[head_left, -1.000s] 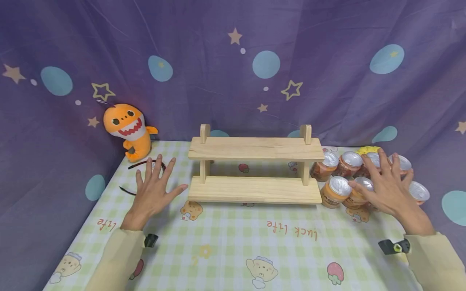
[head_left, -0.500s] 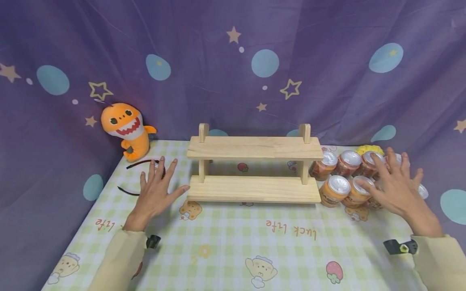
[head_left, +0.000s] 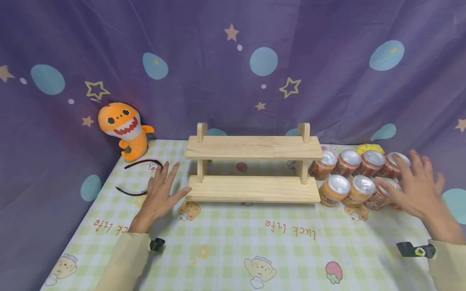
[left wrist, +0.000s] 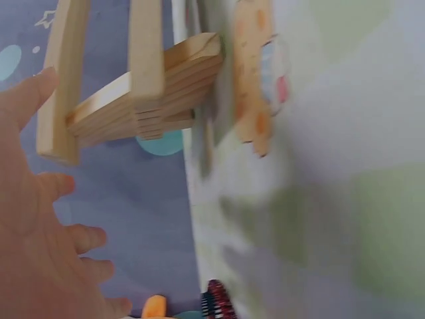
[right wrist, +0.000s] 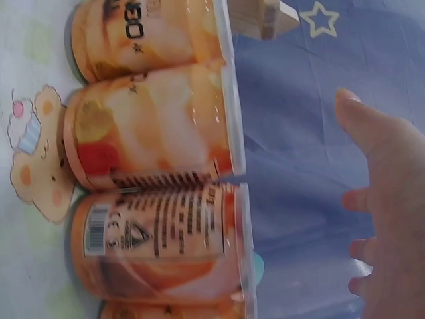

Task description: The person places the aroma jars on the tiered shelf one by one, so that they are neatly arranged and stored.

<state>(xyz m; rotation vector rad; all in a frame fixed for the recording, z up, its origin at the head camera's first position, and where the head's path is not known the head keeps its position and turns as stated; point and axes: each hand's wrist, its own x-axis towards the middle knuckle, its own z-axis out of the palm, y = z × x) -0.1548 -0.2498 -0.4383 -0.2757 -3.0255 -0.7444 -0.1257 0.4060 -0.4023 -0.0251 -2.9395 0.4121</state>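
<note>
My left hand (head_left: 159,198) hovers over the tablecloth, fingers spread, holding nothing. Just beyond its fingertips lies a dark hairband (head_left: 132,194). Its thumb is near the left end of a two-tier wooden shelf (head_left: 251,189), though whether they touch I cannot tell. My right hand (head_left: 418,193) is raised at the right end of two rows of orange cans (head_left: 333,194) with silver lids. Its fingers are spread and hold nothing, and it hides part of the end cans. In the right wrist view, a gap separates the hand (right wrist: 395,199) from the cans (right wrist: 153,126).
An orange shark plush (head_left: 125,129) leans against the purple curtain (head_left: 204,81) at the back left. Something yellow (head_left: 370,148) sits behind the cans. A green checked cloth (head_left: 218,258) covers the table.
My right hand has moved right, uncovering more cans. The left hand has shifted slightly right and toward me, showing more of the hairband. The shelf and cans stay put.
</note>
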